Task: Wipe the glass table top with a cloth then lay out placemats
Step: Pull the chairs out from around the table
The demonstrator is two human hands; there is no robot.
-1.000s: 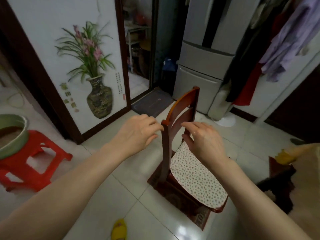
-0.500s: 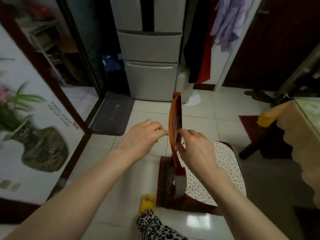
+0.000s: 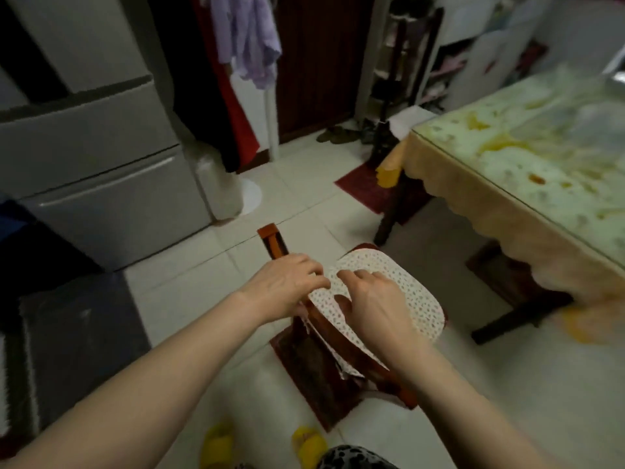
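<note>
A soft white placemat [image 3: 399,292] with tiny dots and round corners lies on a brown wooden chair [image 3: 274,243] in the middle of the frame. The left hand [image 3: 287,287] curls its fingers on the chair's back, and the right hand [image 3: 372,299] bends its fingers onto the placemat. The shiny glass table [image 3: 527,170] stands at the right.

**A tiled room with a fridge, hung clothes and a wooden chair**

The floor [image 3: 304,204] was laid with pale glossy tiles. A grey fridge [image 3: 94,157] stood at the left, with a dark mat [image 3: 77,336] on the tiles in front of it. Purple and red clothes [image 3: 248,38] hung beside a dark wooden door [image 3: 318,62]. A wooden chair [image 3: 274,243] with a speckled seat cushion stood on a dark red rug [image 3: 304,374]. Shoes [image 3: 334,134] lay near the door. The light was dim and even.
</note>
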